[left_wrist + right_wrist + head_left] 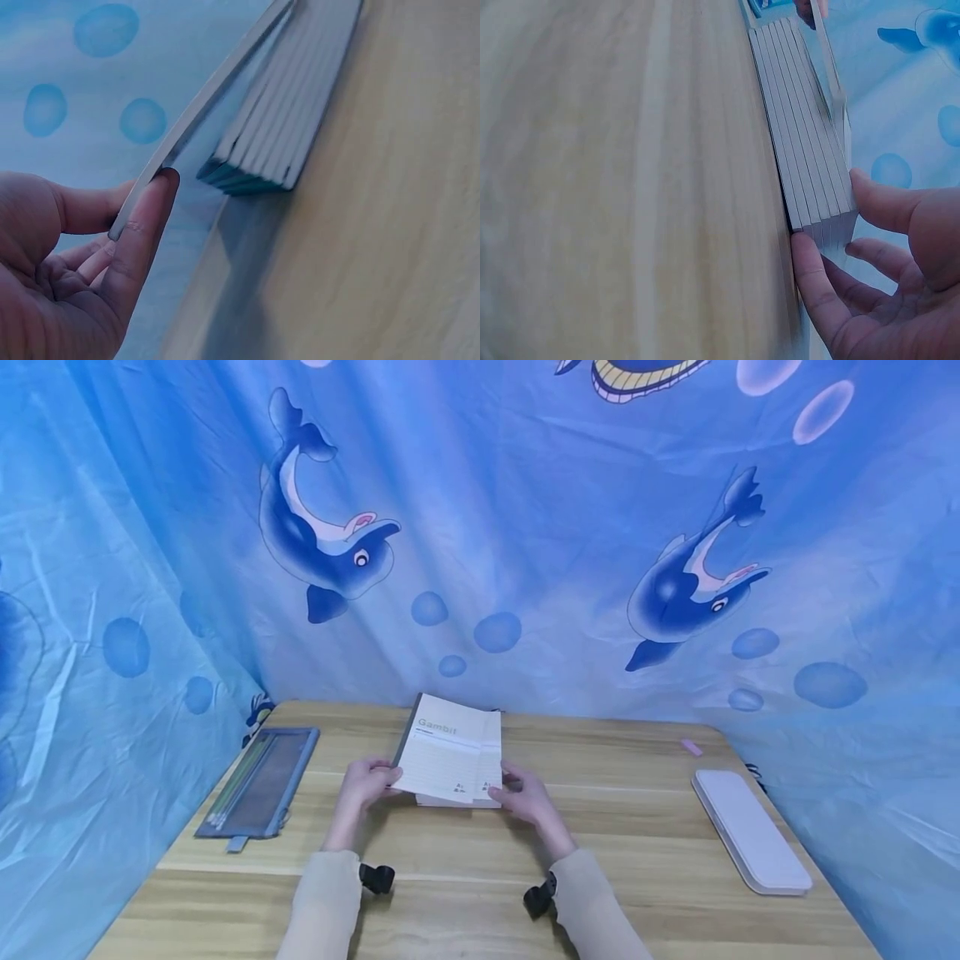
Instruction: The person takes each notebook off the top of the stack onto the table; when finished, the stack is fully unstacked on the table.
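Observation:
A stack of notebooks [802, 127] lies on the wooden table in front of me, page edges toward me. My left hand [369, 783] pinches the left edge of the top notebook [442, 747], thumb above and fingers beneath. That notebook, with "Gambit" on its cover, is tilted, its left side raised off the stack, as the left wrist view shows. At the stack's right end, my right hand [527, 795] has its thumb on the upper edge and a finger at the lowest notebook, holding the stack between them.
A mesh zip pouch [258, 785] with long thin items inside lies at the left of the table [450, 877]. On the right are a white case [752, 831] and a small pinkish strip [691, 747]. A blue dolphin-print curtain [510, 552] hangs behind the table.

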### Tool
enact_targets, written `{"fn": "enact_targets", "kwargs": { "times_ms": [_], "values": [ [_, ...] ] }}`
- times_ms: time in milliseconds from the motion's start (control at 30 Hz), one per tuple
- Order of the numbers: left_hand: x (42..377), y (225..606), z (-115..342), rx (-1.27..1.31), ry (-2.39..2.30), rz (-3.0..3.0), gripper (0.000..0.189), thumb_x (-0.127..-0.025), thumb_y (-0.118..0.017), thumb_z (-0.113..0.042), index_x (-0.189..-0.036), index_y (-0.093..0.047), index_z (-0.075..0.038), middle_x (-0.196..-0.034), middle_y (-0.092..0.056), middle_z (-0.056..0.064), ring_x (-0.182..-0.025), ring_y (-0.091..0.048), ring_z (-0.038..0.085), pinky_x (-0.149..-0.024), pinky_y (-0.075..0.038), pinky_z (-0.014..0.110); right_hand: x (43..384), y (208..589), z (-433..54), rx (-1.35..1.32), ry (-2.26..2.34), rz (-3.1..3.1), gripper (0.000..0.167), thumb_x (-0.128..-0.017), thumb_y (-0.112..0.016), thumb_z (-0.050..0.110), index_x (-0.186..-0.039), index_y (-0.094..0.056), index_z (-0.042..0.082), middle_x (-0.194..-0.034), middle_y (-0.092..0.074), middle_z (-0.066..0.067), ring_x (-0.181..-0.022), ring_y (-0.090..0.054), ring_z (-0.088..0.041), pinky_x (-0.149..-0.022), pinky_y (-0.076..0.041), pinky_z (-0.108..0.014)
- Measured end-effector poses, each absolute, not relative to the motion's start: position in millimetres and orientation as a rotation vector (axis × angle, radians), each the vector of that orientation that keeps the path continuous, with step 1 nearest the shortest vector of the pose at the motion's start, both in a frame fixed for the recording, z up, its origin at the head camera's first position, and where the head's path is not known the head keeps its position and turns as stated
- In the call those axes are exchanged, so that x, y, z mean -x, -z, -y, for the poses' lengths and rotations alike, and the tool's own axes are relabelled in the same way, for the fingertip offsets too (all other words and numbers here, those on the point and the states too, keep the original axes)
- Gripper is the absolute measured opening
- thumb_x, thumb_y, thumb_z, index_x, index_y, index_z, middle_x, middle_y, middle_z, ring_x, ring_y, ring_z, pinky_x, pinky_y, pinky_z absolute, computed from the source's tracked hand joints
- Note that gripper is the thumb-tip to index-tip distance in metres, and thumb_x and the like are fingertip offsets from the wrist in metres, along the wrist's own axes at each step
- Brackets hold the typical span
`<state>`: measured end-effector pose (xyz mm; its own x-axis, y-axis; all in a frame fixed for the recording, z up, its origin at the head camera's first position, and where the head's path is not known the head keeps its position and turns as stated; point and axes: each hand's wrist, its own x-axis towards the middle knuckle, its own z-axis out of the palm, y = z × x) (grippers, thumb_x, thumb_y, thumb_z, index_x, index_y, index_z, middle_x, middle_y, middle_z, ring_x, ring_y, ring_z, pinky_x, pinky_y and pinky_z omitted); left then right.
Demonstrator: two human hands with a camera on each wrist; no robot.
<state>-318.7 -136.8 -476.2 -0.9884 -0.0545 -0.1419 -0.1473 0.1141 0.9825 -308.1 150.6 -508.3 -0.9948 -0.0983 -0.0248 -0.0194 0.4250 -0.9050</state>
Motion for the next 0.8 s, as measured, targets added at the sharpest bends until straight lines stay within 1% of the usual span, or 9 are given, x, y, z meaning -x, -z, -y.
{"fn": "enact_targets", "kwargs": {
  "times_ms": [100, 200, 267, 367, 500, 567, 667, 800],
  "values": [
    [318.0, 472.8, 147.6, 0.239, -2.043, -2.288, 0.048, -0.094, -0.06, 0.004, -0.133, -0.041, 0.024, -0.119, -0.056, 0.041, -0.075, -0.068, 0.017, -0.077, -0.06, 0.034, 307.9, 508.4, -149.7, 0.108, 1.63, -2.601, 0.069, -0.088, -0.075, 0.017, -0.146, -0.044, -0.001, -0.13, -0.057, -0.027, -0.118, -0.056, -0.043, -0.078, -0.059, -0.038],
    [317.0, 468.0, 159.0, 0.273, -2.03, -2.305, 0.048, -0.096, -0.061, -0.001, -0.134, -0.043, 0.022, -0.118, -0.059, 0.036, -0.075, -0.068, 0.014, -0.081, -0.06, 0.037, 308.3, 507.8, -149.1, 0.116, 1.624, -2.61, 0.068, -0.088, -0.076, 0.017, -0.146, -0.045, -0.002, -0.13, -0.057, -0.027, -0.118, -0.056, -0.043, -0.078, -0.059, -0.038],
    [316.4, 464.5, 166.4, 0.29, -2.008, -2.332, 0.048, -0.097, -0.061, -0.005, -0.134, -0.044, 0.02, -0.117, -0.062, 0.032, -0.074, -0.068, 0.012, -0.081, -0.059, 0.038, 308.6, 507.3, -149.0, 0.121, 1.625, -2.612, 0.068, -0.088, -0.076, 0.017, -0.146, -0.045, -0.002, -0.131, -0.057, -0.027, -0.118, -0.056, -0.043, -0.078, -0.059, -0.038],
    [315.7, 460.6, 175.9, 0.307, -2.001, -2.353, 0.049, -0.098, -0.061, -0.007, -0.135, -0.044, 0.018, -0.118, -0.062, 0.03, -0.075, -0.067, 0.011, -0.081, -0.059, 0.038, 309.0, 507.2, -149.3, 0.12, 1.643, -2.605, 0.068, -0.088, -0.076, 0.016, -0.145, -0.045, -0.003, -0.131, -0.057, -0.028, -0.119, -0.056, -0.043, -0.078, -0.059, -0.038],
    [315.7, 459.9, 186.1, 0.317, -2.023, -2.356, 0.049, -0.098, -0.061, -0.007, -0.136, -0.043, 0.019, -0.119, -0.061, 0.031, -0.076, -0.066, 0.01, -0.079, -0.059, 0.034, 308.8, 507.5, -150.0, 0.109, 1.653, -2.6, 0.067, -0.088, -0.076, 0.016, -0.145, -0.045, -0.003, -0.132, -0.057, -0.027, -0.12, -0.056, -0.043, -0.078, -0.059, -0.038],
    [315.5, 461.7, 190.8, 0.339, -2.038, -2.352, 0.048, -0.098, -0.061, -0.005, -0.136, -0.043, 0.019, -0.117, -0.062, 0.03, -0.075, -0.065, 0.008, -0.077, -0.06, 0.032, 308.8, 507.8, -150.1, 0.106, 1.649, -2.601, 0.068, -0.088, -0.076, 0.016, -0.145, -0.045, -0.003, -0.131, -0.057, -0.027, -0.12, -0.056, -0.043, -0.079, -0.059, -0.038],
    [313.4, 463.3, 197.1, 0.368, -2.055, -2.354, 0.05, -0.097, -0.061, -0.004, -0.136, -0.042, 0.02, -0.118, -0.061, 0.032, -0.073, -0.064, 0.006, -0.077, -0.06, 0.032, 308.1, 507.9, -149.8, 0.112, 1.639, -2.609, 0.068, -0.087, -0.076, 0.015, -0.145, -0.045, -0.004, -0.131, -0.057, -0.027, -0.12, -0.056, -0.043, -0.08, -0.059, -0.038],
    [311.4, 464.6, 205.3, 0.392, -2.044, -2.376, 0.052, -0.097, -0.06, -0.004, -0.138, -0.04, 0.02, -0.127, -0.056, 0.036, -0.072, -0.064, 0.006, -0.08, -0.06, 0.036, 307.2, 507.8, -149.1, 0.09, 1.64, -2.596, 0.068, -0.088, -0.076, 0.015, -0.145, -0.046, -0.002, -0.131, -0.057, -0.026, -0.119, -0.056, -0.042, -0.079, -0.058, -0.038]
  ]
}}
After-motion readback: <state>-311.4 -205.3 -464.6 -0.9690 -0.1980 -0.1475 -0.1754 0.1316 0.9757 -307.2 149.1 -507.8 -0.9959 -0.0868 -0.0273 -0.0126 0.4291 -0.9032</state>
